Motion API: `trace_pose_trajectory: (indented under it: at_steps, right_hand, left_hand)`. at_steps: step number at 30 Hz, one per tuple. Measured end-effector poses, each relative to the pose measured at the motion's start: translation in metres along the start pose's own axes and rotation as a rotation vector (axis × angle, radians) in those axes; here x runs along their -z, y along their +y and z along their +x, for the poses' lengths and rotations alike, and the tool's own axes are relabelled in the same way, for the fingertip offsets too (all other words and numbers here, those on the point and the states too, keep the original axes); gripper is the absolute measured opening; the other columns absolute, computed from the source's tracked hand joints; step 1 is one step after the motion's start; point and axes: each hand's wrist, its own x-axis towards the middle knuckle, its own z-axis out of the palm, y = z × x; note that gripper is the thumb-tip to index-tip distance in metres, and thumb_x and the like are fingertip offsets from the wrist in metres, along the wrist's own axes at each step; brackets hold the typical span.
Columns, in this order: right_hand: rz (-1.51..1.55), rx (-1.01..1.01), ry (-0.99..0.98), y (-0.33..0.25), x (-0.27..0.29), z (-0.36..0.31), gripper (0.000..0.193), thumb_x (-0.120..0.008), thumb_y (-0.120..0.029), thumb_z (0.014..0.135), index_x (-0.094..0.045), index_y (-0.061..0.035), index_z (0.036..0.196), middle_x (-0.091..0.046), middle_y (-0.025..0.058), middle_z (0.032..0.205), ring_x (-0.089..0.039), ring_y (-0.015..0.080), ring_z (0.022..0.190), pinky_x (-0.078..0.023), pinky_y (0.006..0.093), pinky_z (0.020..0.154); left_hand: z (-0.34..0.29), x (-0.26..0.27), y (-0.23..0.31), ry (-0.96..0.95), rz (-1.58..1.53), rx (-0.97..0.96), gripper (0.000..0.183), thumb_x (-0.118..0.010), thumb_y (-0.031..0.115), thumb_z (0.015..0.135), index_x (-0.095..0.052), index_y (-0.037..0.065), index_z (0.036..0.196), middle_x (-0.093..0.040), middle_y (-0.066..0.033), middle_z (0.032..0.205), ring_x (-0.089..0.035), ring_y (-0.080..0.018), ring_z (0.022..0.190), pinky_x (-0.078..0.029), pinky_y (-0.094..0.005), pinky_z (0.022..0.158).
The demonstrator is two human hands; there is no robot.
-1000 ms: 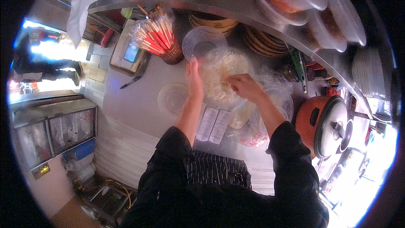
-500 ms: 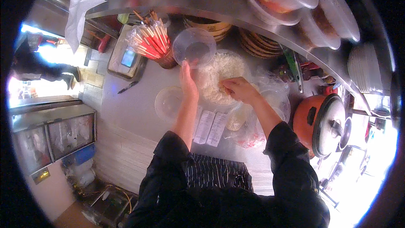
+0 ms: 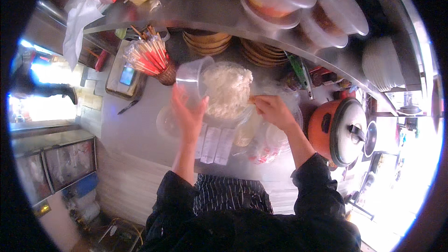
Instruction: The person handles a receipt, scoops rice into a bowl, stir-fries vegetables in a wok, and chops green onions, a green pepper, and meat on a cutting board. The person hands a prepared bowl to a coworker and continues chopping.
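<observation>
Two hands in view; left hand (image 3: pixel 187 110) is curved around one clear tub (image 3: pixel 188 78), thumb apart from fingers, tub tilted at the left side of the big clear bowl (image 3: pixel 225 120); right hand (image 3: pixel 273 111) is narrowed to a pinch on a small brownish bit (image 3: pixel 252 99) at the bowl's right edge; one big bowl, heaped with white, crumbly-looking food (image 3: pixel 227 88), on the counter (image 3: pixel 140 133) in front of the person; tub contents: can't tell; one holder (image 3: pixel 167 75) full of red-wrapped chopsticks (image 3: pixel 149 56); two stacks of wooden baskets (image 3: pixel 207 42), their backs cut off by the shelf (image 3: pixel 186 16); one orange pot (image 3: pixel 318 123), lid on, inside hidden; one phone (image 3: pixel 126 75); one pen (image 3: pixel 128 107); at least two paper slips (image 3: pixel 225 145), exact count unclear; one clear round dish (image 3: pixel 166 122), partly behind the left wrist; plastic bags (image 3: pixel 263 153) below the right hand, contents hard to make out.
</observation>
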Motion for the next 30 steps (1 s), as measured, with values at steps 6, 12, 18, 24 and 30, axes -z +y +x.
trace_pose_trajectory:
  at_steps: [6, 12, 18, 24, 30]
  right_hand:
    - [-0.329, 0.141, 0.259, -0.09, -0.039, 0.003, 0.033, -0.067, -0.015, 0.105, -0.074, -0.0095, 0.137, -0.074, 0.0221, 0.103, -0.073, 0.0404, 0.095, -0.058, 0.0461, 0.082]
    - [-0.258, 0.208, 0.293, -0.102, -0.036, -0.011, 0.034, -0.063, -0.014, 0.106, -0.071, -0.0102, 0.139, -0.073, 0.026, 0.106, -0.072, 0.0457, 0.099, -0.058, 0.0525, 0.083]
    - [-0.199, -0.007, 0.337, -0.04, -0.022, 0.02, 0.025, -0.064, -0.02, 0.107, -0.078, -0.0056, 0.122, -0.075, 0.0293, 0.103, -0.074, 0.0497, 0.099, -0.059, 0.051, 0.085]
    - [0.129, -0.26, 0.151, 0.009, -0.057, 0.095, 0.034, -0.065, -0.035, 0.109, -0.081, -0.0067, 0.118, -0.076, 0.0144, 0.083, -0.074, 0.0288, 0.076, -0.057, 0.0429, 0.071]
    - [0.299, -0.369, -0.009, -0.008, -0.081, 0.12, 0.042, -0.063, -0.044, 0.108, -0.082, -0.0061, 0.109, -0.07, 0.0025, 0.076, -0.064, 0.0124, 0.067, -0.053, 0.0339, 0.061]
  left_hand:
    - [-0.018, -0.034, 0.004, -0.157, -0.472, 0.437, 0.085, -0.086, 0.02, 0.097, -0.038, -0.004, 0.162, -0.06, -0.0181, 0.144, -0.061, -0.0227, 0.131, -0.054, -0.0392, 0.106]
    - [-0.015, -0.029, -0.029, 0.022, -0.787, 0.68, 0.066, -0.066, 0.033, 0.112, -0.04, -0.005, 0.159, -0.062, -0.0182, 0.142, -0.064, -0.0247, 0.128, -0.054, -0.0386, 0.105]
    - [0.016, -0.045, -0.063, 0.226, -0.797, 0.644, 0.067, -0.056, 0.048, 0.114, -0.049, -0.004, 0.155, -0.059, -0.0188, 0.151, -0.06, -0.0285, 0.137, -0.045, -0.0409, 0.119]
    - [0.052, -0.07, -0.059, 0.286, -0.961, 0.634, 0.066, -0.056, 0.051, 0.112, -0.056, -0.003, 0.151, -0.061, -0.0149, 0.151, -0.059, -0.0256, 0.138, -0.043, -0.0384, 0.12]
    - [0.06, -0.075, -0.055, 0.275, -1.071, 0.692, 0.07, -0.056, 0.055, 0.111, -0.055, -0.001, 0.153, -0.062, -0.0136, 0.153, -0.059, -0.0246, 0.14, -0.042, -0.0385, 0.121]
